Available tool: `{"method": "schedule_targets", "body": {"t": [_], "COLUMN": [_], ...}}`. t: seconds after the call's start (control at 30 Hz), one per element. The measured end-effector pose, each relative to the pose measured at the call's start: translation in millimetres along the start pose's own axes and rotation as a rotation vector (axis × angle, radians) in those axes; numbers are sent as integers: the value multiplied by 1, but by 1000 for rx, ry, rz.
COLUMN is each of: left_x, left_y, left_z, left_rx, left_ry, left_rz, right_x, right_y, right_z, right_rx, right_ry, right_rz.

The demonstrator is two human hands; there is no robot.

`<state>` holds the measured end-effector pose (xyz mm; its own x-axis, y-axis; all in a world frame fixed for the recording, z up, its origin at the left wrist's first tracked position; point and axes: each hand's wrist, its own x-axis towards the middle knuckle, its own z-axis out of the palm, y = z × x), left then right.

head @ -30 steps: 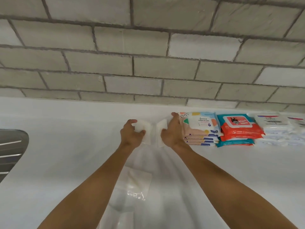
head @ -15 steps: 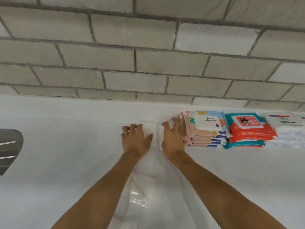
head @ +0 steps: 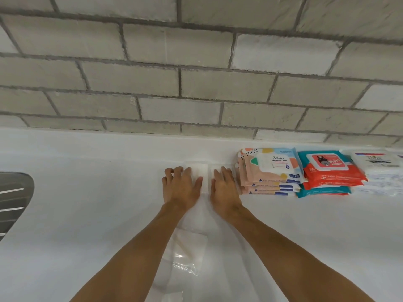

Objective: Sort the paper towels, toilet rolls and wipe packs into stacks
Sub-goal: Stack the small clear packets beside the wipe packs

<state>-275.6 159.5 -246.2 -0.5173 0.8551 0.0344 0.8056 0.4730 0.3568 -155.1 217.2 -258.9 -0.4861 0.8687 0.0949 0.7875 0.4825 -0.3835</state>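
**A:** Where are the packs being sorted?

**B:** Two flat white packs lie side by side on the white counter (head: 87, 214), pushed up to its raised back edge. The left white pack (head: 199, 173) is under the left hand (head: 181, 188), and the right white pack (head: 216, 167) is under the right hand (head: 224, 190). A narrow seam between the two thumbs parts them.

**A:** And the fingers?

**B:** The left ones are bent at the knuckles. Their tips press down on the pack and the thumb is splayed across its top, so nothing is wrapped or pinched. The right ones are straight and lie flat on their pack.

**A:** What sits beside them?

**B:** Just right of the right fingers is a stack of four peach packs (head: 270, 173). I cannot tell whether it touches them. Its top label reads "Stalove CLEANING WET WIPES". Right of that stack and against it are red packs (head: 327, 171) marked "Wipes" and "80", resting on a teal pack (head: 322, 191). Furthest from the fingers is a white stack (head: 379, 171), whose print is too blurred to read.

**A:** Anything in the way?

**B:** Nearer than the fingers, between the forearms, a crumpled clear wrapper (head: 189, 256) lies on the counter. Well left of the left fingers the corner of a ridged steel sink (head: 13, 201) shows, but what it holds is out of view. Beyond the fingertips, above the counter's back edge, rises a grey block wall (head: 196, 88).
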Motion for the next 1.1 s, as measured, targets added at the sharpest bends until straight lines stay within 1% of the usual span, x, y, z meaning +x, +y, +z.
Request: {"method": "schedule_targets", "body": {"t": [0.13,0.23,0.33,0.47,0.5,0.57,0.67,0.73,0.8,0.9,0.97,1.03,1.1], "left_x": [-1,-4,-10,-34,-39,-52,-73,-93,-117,-147,-160,-172,-184], "left_y": [0,-1,-6,-10,-11,-18,-36,-44,-50,-60,-68,-75,-80], "left_z": [0,-5,-15,-34,-37,-41,-44,-47,-48,-50,-54,-59,-66], "left_rx": [-15,-102,-164,-210,-222,-233,-248,-250,-214,-117,-71,-39,-7], "left_ry": [4,-16,-26,8,7,-1,-20,-58,-121,-177,-206,-253,-305], "left_rz": [-5,-20,-32,-59,-56,-28,34,43,56,96,127,170,192], "right_x": [5,0,-13,-44,-53,-74,-102,-114,-122,-130,-133,-137,-140], "right_y": [-1,-2,-7,-19,-22,-30,-40,-43,-45,-48,-47,-45,-42], "right_z": [-1,-9,-20,-31,-33,-35,-38,-34,-27,-23,-22,-23,-25], "right_rx": [50,99,214,383,411,434,416,316,188,93,40,57,129], "right_ry": [17,58,103,193,191,130,-73,-224,-298,-312,-289,-264,-261], "right_rz": [22,-10,-63,-128,-145,-178,-180,-171,-189,-200,-204,-170,-97]}}
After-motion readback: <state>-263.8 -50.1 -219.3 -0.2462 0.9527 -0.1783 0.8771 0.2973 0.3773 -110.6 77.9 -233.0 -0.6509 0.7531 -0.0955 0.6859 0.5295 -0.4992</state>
